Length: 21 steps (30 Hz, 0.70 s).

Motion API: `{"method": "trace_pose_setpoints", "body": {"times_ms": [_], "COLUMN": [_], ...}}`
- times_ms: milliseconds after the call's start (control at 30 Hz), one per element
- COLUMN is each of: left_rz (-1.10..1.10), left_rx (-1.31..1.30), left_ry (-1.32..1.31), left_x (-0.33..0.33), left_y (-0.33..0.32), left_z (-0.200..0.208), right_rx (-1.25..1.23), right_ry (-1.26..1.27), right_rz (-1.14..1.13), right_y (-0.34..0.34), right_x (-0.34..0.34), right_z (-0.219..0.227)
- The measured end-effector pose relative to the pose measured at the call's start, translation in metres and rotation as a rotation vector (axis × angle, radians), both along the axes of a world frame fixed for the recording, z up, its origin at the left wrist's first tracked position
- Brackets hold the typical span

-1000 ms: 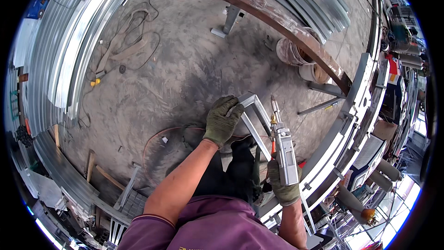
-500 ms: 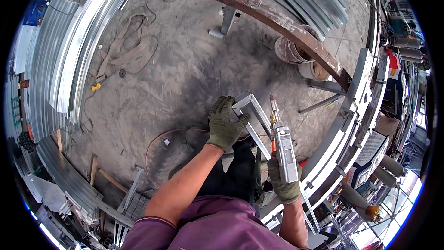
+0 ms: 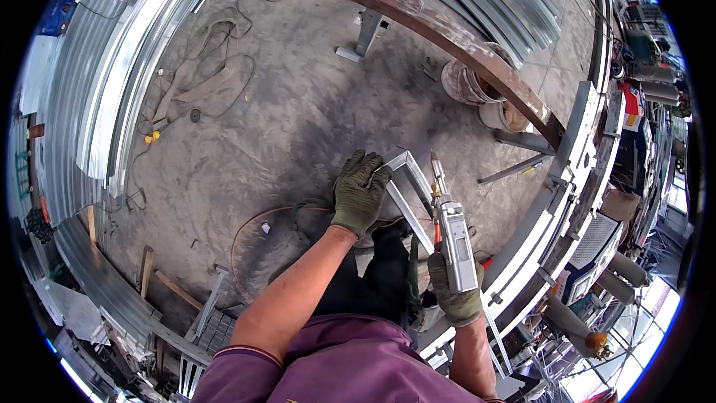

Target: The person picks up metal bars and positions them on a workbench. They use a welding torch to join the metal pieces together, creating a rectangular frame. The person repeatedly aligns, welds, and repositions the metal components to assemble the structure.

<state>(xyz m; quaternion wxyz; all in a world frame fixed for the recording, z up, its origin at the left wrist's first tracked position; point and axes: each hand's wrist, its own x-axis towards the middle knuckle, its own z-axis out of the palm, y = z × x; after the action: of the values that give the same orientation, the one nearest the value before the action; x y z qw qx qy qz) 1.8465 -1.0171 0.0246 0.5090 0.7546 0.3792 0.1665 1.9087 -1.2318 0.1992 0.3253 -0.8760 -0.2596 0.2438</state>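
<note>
Now, mid-picture, the green-gloved left hand (image 3: 359, 192) touches a silver, angular metal frame (image 3: 409, 215), closure unclear; lower right of centre, the green-gloved right hand (image 3: 460, 306) clutches a silver, boxy, narrow-tipped tool (image 3: 457, 237).

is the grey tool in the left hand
No, the right hand holds the grey tool, while the left hand is at the metal frame.

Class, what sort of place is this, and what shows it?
Probably a metalworking shop: long metal profiles lying on the left, a brown beam, and a grey tool in the gloved right hand.
</note>
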Motion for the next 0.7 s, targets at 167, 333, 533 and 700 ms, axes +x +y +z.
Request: {"method": "trace_pose_setpoints", "body": {"times_ms": [167, 333, 533, 700], "left_rz": [-0.015, -0.042, 0.019, -0.252], "left_rx": [-0.006, 0.003, 0.083, 0.212], "left_ry": [-0.017, -0.051, -0.104, 0.131], "left_x": [0.001, -0.006, 0.0, 0.011], "left_y": [-0.001, 0.003, 0.016, 0.013], "left_z": [-0.001, -0.011, 0.011, 0.033], "right_rx": [-0.02, -0.041, 0.028, -0.021], "right_ry": [-0.03, -0.023, -0.038, 0.126], "right_rz": [0.022, 0.003, -0.069, -0.171], "right_y": [-0.004, -0.002, 0.001, -0.005], "right_x": [0.001, 0.0, -0.004, 0.013], "right_z": [-0.002, -0.001, -0.003, -0.006]}}
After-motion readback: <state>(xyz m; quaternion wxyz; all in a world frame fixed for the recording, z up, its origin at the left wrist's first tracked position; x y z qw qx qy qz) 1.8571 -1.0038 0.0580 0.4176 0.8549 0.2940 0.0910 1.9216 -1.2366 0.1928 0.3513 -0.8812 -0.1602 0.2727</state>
